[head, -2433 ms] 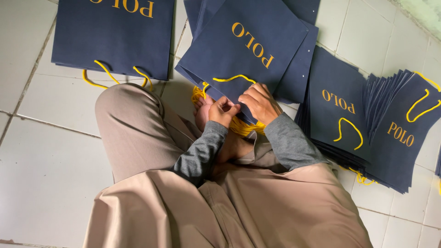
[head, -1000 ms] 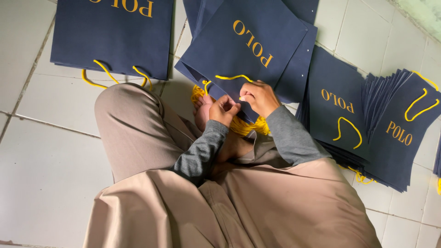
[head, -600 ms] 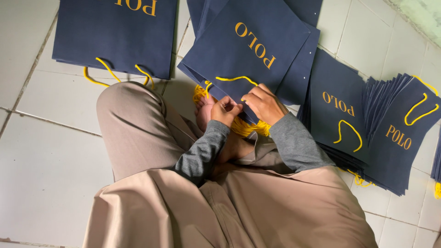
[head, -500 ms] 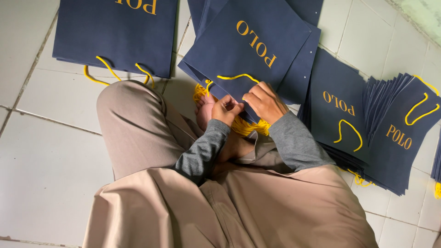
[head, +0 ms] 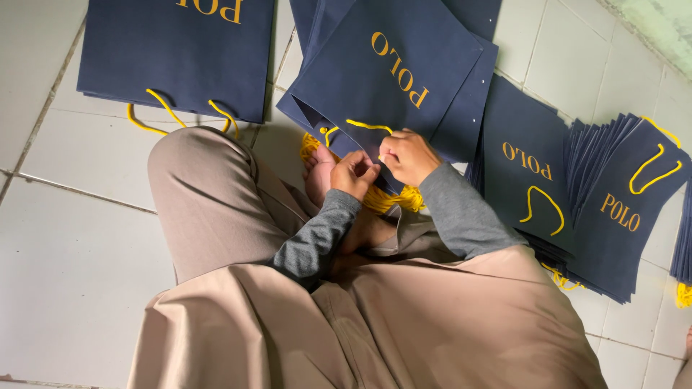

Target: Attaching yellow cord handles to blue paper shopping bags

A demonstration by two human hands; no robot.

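You sit cross-legged on the white tiled floor (head: 65,238), and both your hands meet at the near edge of the flat navy-blue paper bag with gold lettering (head: 393,68) that lies in front of your shins. Your left hand (head: 353,174) is closed in a pinch on the yellow cord handle (head: 369,126) right at the bag's mouth, apparently to keep the cord's end steady at the hole. Your right hand (head: 409,155) is curled shut over the same edge, fingers pressing the paper and cord together; exactly which strand it grips is hidden by the knuckles. The two hands touch, so the bag edge is pinned between them.

A loose bundle of yellow cords (head: 393,198) rests on your bare foot just under the hands, near enough to draw from. The bag in hand lies on top of other bags of the same kind. To the far left, a finished-looking navy bag with two yellow loops (head: 176,61) lies apart. To your right a fanned stack of navy bags (head: 613,194) leans in a row, several showing handles already fitted.
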